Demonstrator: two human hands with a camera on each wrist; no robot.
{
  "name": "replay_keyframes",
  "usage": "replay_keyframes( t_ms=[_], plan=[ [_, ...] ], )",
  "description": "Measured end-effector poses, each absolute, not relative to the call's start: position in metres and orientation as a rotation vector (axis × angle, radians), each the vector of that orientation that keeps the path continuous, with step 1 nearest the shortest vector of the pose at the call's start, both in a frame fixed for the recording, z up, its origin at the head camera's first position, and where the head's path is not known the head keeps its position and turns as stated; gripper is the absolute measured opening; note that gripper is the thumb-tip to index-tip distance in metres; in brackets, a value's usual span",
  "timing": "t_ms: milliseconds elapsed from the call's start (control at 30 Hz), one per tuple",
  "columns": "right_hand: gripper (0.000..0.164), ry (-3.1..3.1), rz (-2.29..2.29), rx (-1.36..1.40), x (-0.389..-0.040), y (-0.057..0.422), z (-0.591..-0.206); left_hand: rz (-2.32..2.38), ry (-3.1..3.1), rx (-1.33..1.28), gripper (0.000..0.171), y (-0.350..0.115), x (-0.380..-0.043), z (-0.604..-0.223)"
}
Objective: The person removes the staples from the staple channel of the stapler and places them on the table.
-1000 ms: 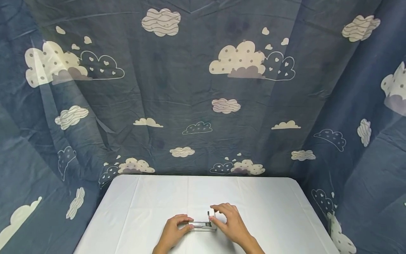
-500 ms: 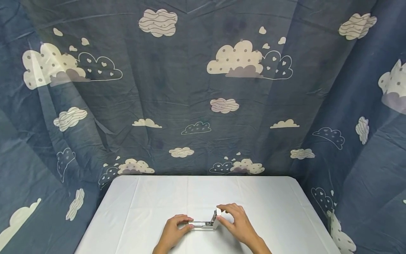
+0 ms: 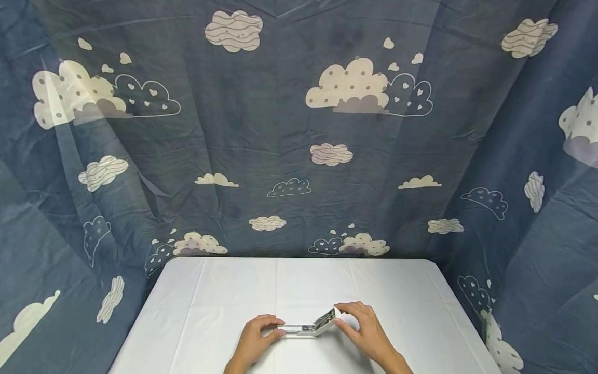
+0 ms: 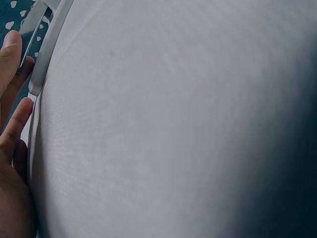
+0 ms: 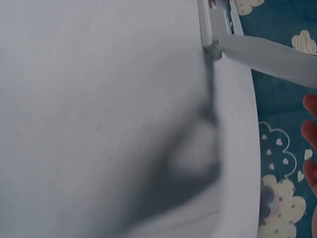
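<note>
A white stapler (image 3: 298,329), folded wide apart at its hinge, lies on the table near the front in the head view. My left hand (image 3: 254,340) pinches the left end of its lower part between thumb and fingers. The tip of the tilted upper arm (image 3: 325,319) is pinched by my right hand (image 3: 366,331), and its metal inside faces up and left. In the left wrist view, the stapler's pale base (image 4: 48,54) runs beside my fingers (image 4: 20,119). The right wrist view shows the arm (image 5: 267,57) angled from the hinge, with my fingertips (image 5: 309,133) at the edge.
A white cloth covers the table (image 3: 224,291). Behind it and at both sides hangs a dark blue curtain (image 3: 252,124) with a cloud print. My right hand and the stapler's arm cast a shadow (image 5: 168,183) on the cloth.
My right hand has moved right, swinging the stapler's upper arm from about upright to leaning far right. My left hand has stayed in place on the lower part.
</note>
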State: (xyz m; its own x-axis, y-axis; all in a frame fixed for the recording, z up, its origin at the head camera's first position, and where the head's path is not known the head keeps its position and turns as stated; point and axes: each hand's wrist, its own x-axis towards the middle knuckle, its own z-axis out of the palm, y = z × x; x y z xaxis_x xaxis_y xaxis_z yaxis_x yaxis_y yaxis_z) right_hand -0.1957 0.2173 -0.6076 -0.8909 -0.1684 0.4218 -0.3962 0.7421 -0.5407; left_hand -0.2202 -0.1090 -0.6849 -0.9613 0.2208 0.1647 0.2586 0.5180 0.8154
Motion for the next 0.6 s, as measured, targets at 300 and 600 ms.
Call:
replay_keyframes(
  t_ms=[300,600],
  plan=[
    [0.033,-2.677,0.953,0.332,-0.189,0.233,-0.615,-1.489,-2.702,-0.416,0.028,-0.109,-0.219,-0.684],
    [0.031,-2.734,0.914,0.281,-0.189,0.245,-0.628,-1.457,-2.68,-0.426,0.025,-0.108,-0.219,-0.683]
  ],
)
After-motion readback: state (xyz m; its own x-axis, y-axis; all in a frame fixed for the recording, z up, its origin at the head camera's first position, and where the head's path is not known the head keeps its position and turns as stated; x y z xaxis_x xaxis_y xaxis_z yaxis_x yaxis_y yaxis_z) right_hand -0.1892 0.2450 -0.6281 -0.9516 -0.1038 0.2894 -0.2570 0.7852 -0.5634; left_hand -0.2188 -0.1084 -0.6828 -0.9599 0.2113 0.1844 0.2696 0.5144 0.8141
